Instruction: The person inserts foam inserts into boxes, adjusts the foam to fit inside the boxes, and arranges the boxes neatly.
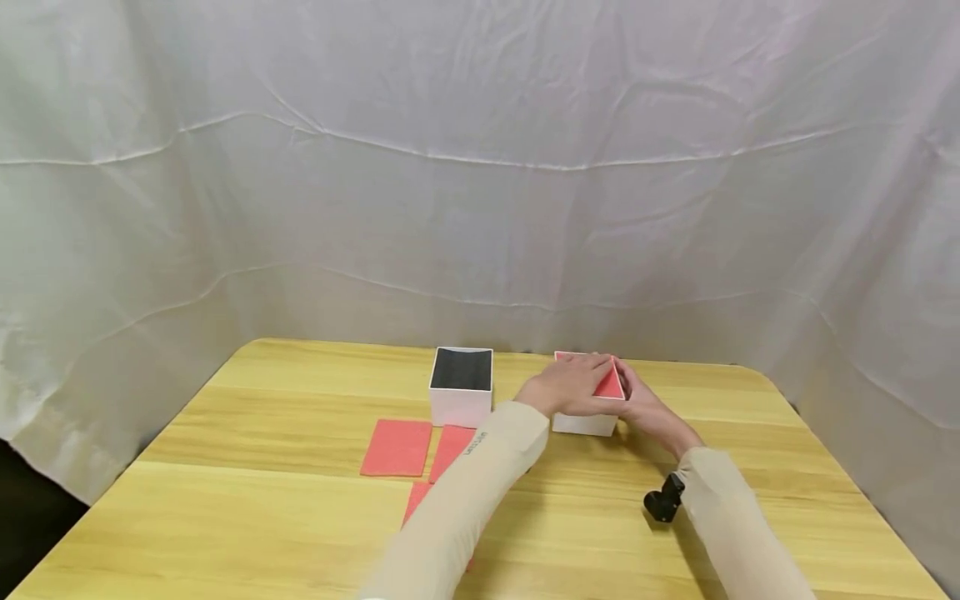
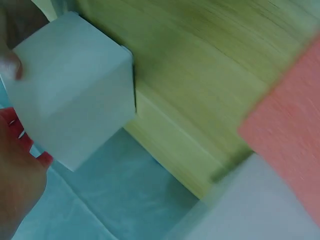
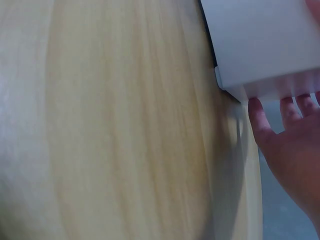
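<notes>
White creased cloth hangs behind and to both sides of a light wooden table (image 1: 300, 517). Both hands are on a small white box (image 1: 585, 423) at the far middle of the table. Left hand (image 1: 564, 385) lies over the box's top and near-left edge, fingers spread across the opening; whether they curl over the rim cannot be told from the head view. Right hand (image 1: 651, 410) is against the box's right side, fingers (image 3: 260, 120) reaching up along the wall; in the right wrist view the fingertips touch the lower edge of the white wall, lying fairly straight. A red sheet (image 1: 609, 385) shows inside the top of the box, between the two hands. Left of the left hand, close by but apart from it, stands a second white box (image 1: 461, 398), open, with a dark inside. Nearer the person than that box, three red cards lie flat on the table: one (image 1: 397, 447) furthest left, one (image 1: 452, 450) just beside it and partly under the left sleeve (image 1: 465, 500), one (image 1: 415, 500) lower down, mostly hidden by the sleeve. A black wrist camera (image 1: 663, 500) sits on the right forearm. The left wrist view is blurred; it shows a white box wall (image 2: 75, 95), the table and a red card (image 2: 290, 125).
</notes>
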